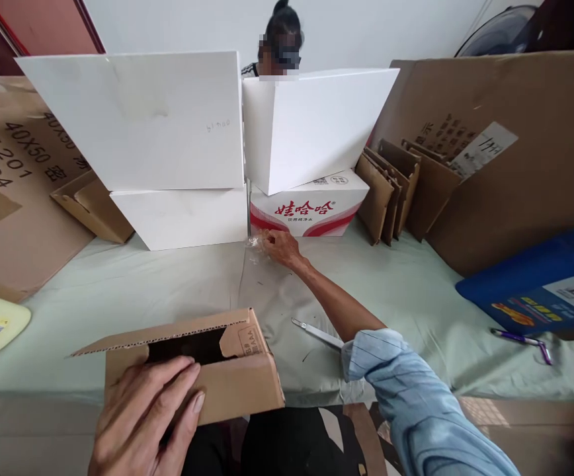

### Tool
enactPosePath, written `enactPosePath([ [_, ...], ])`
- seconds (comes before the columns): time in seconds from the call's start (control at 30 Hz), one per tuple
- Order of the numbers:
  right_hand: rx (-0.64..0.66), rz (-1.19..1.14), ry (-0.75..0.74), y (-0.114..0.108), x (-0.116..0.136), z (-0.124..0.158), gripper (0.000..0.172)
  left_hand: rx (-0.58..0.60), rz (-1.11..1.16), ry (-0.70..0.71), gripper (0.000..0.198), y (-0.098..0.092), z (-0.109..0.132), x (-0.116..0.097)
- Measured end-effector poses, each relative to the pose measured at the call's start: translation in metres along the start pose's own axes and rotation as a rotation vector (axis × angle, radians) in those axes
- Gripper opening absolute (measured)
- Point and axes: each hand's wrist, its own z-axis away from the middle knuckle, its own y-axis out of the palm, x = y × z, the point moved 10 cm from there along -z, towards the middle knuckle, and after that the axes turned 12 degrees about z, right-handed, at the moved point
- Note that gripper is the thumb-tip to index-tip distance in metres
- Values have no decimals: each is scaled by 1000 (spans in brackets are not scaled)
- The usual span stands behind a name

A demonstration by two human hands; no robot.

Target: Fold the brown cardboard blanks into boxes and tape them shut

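My left hand [145,416] grips the near side of a small brown cardboard box [227,370] at the table's front edge, fingers wrapped over its wall. The box is open on top, with one flap raised. My right arm reaches far forward across the table. There my right hand [280,246] closes its fingers on a small crumpled piece of clear plastic [256,244], just in front of a red-and-white printed carton [311,208].
White foam boxes [168,132] are stacked at the back, with a person seated behind them. Flat cardboard sheets [515,152] lean right and left, folded brown cartons [396,188] beside them. A small knife [317,332], a purple pen [520,339], a blue bag [549,284] and pale green table cover [118,291] are there.
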Motion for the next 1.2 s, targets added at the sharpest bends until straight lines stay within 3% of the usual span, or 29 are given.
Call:
enactPosePath([
  [0.23, -16, 216, 105, 20, -5, -8, 22, -50, -28, -67, 40, 0, 1, -5],
  [0.57, 47, 316, -119, 31, 24, 2, 39, 48, -28, 52, 33, 1, -6, -14],
  [0.8, 14, 363, -135, 13, 22, 4, 45, 7, -31, 71, 28, 1, -9, -20],
  [1.03, -203, 318, -158, -19, 26, 21, 33, 9, -37, 95, 27, 1, -11, -24],
  [1.2, -341, 185, -200, -44, 28, 44, 22, 72, -87, 121, 38, 0, -7, -30],
])
